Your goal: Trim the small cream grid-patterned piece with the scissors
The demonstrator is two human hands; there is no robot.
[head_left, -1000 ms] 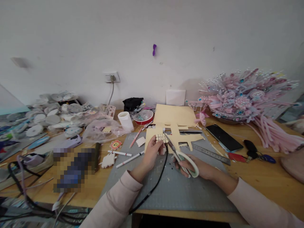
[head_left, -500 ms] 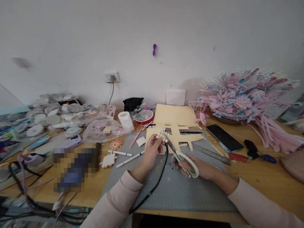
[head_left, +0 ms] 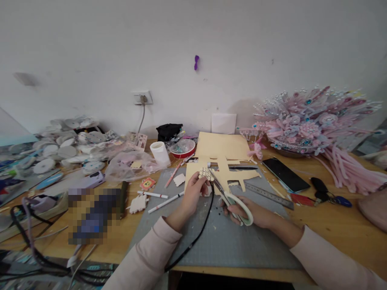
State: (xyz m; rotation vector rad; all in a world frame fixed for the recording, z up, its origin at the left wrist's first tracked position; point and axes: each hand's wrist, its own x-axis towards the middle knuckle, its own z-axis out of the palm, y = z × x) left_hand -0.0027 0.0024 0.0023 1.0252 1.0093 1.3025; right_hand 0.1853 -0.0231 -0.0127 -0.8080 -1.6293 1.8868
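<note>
Between the thumb and fingers of my left hand [head_left: 193,191] is a small cream card piece [head_left: 206,174] with dark outlines drawn on it. My right hand [head_left: 237,209] is wrapped round the pale-green handles of a pair of scissors [head_left: 238,204]. The scissor blades reach up and left to the edge of the card piece. How far apart the blades are is hard to make out. Behind both hands lies cut cream card [head_left: 223,173] with gaps in it. A black cord [head_left: 198,237] runs below my left hand across the grey cutting mat [head_left: 242,249].
To the right lie a steel ruler [head_left: 269,195], a black phone [head_left: 286,175] and keys [head_left: 329,197]. A pink beaded flower arrangement [head_left: 308,125] stands at back right. Markers [head_left: 165,202] and small card cutouts [head_left: 138,204] lie left. Plastic bags and white discs [head_left: 66,151] crowd the far left.
The card piece has turned slightly in my left hand, so its drawn outlines sit at a different angle. Both hands and the scissors are nearly where they were.
</note>
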